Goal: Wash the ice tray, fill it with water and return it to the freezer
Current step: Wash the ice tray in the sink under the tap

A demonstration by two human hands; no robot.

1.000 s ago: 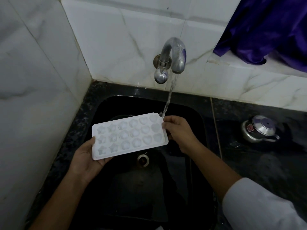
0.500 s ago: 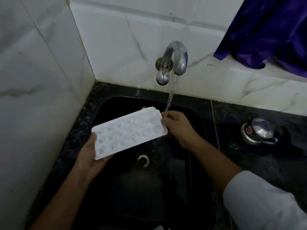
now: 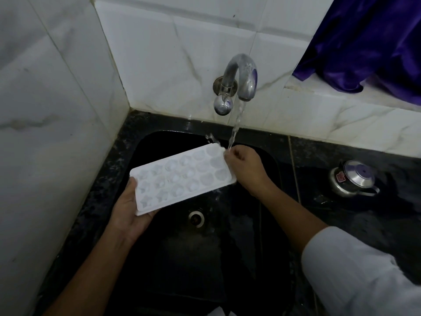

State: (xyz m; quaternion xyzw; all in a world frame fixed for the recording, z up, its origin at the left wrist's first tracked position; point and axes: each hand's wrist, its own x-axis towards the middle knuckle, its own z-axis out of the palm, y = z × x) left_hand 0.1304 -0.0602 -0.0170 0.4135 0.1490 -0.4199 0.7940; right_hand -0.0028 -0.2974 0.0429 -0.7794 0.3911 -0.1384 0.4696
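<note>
A white ice tray (image 3: 182, 177) with star, heart and round moulds is held over the black sink (image 3: 159, 142), tilted with its right end higher. My left hand (image 3: 129, 210) grips its lower left end from beneath. My right hand (image 3: 247, 169) pinches the upper right corner. Water runs from the metal tap (image 3: 241, 80) on the tiled wall and strikes that corner by my right fingers, splashing off the tray's far edge and dripping from its right end.
The sink drain (image 3: 196, 218) lies below the tray. A steel pressure-cooker lid (image 3: 354, 179) rests on the dark counter at the right. Purple cloth (image 3: 369, 42) hangs over the ledge at the upper right. White marble tiles close in the left and back.
The tray's right end has risen toward the tap, so the tray tilts more steeply. Water now splashes off its far corner. Both hands keep their hold.
</note>
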